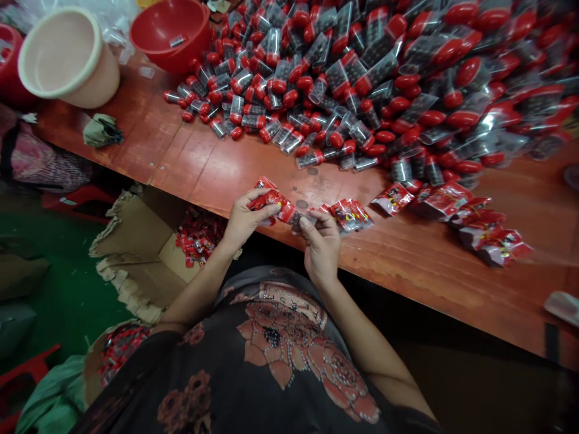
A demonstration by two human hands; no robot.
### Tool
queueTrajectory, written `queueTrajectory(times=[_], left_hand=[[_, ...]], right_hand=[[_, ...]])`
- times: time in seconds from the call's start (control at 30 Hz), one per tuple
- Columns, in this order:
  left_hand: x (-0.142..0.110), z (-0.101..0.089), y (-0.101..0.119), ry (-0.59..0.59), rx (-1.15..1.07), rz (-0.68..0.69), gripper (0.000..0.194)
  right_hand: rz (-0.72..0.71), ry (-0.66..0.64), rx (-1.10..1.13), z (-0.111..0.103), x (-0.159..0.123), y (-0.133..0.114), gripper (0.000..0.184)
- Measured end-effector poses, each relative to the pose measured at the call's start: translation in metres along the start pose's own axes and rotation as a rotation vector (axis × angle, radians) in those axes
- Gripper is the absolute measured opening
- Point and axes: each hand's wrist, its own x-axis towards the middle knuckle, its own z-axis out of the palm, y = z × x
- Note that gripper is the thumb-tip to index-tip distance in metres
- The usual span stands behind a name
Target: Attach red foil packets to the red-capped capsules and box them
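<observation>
My left hand is closed on a small bunch of red printed plastic packets, thumb pressed on top, just over the table's near edge. Close beside it, my right hand pinches the end of a small clear tube of dark beads. The tube meets the open end of the front packet; how far it sits inside I cannot tell. Behind my right fingers lies a row of red packets. A great heap of red-capped clear tubes covers the far side of the table.
More packets lie to the right on the red table. A cream tub, a red bowl and a crumpled cloth stand or lie at left. Below the edge is a torn cardboard box holding red packets.
</observation>
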Motion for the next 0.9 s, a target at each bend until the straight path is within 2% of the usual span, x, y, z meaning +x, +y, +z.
queueTrajectory(times=[0.17, 0.3, 0.53, 0.67, 0.9], left_hand=[[-0.002, 0.003, -0.010, -0.009, -0.122, 0.005, 0.038], [-0.003, 0.001, -0.013, -0.033, -0.116, -0.012, 0.043], [-0.005, 0.005, -0.017, 0.030, -0.174, -0.019, 0.041], [-0.007, 0.007, -0.022, 0.062, -0.203, -0.015, 0.041], [-0.007, 0.003, -0.023, -0.006, -0.114, -0.042, 0.039]], right_hand=[[0.021, -0.048, -0.017, 0.000, 0.000, 0.002, 0.027], [-0.048, -0.027, -0.022, 0.000, -0.004, 0.006, 0.025], [-0.161, 0.034, -0.009, 0.002, -0.009, 0.011, 0.025], [-0.076, 0.056, 0.025, 0.004, -0.008, 0.009, 0.026], [-0.014, -0.055, 0.033, 0.001, -0.001, 0.008, 0.029]])
